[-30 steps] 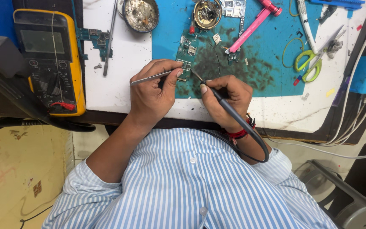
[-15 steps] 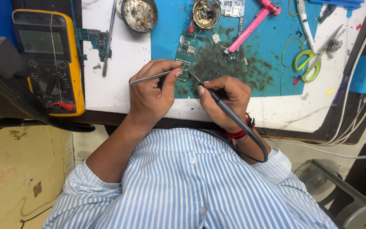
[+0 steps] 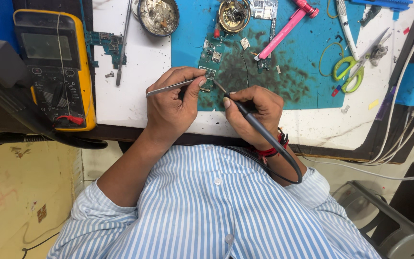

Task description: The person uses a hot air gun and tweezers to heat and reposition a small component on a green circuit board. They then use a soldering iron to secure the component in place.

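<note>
On the counter's blue mat (image 3: 303, 72), tweezers (image 3: 168, 88) are pinched by left hand (image 3: 171, 108) fingers; a soldering iron (image 3: 252, 122) is gripped by right hand (image 3: 255, 112) fingers over the circuit board (image 3: 209, 73).

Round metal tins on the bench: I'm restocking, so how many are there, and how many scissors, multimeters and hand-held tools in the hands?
Round metal tins: 2
Green-handled scissors: 1
Yellow multimeter: 1
Tweezers in left hand: 1
Soldering iron in right hand: 1
Total: 6
</note>
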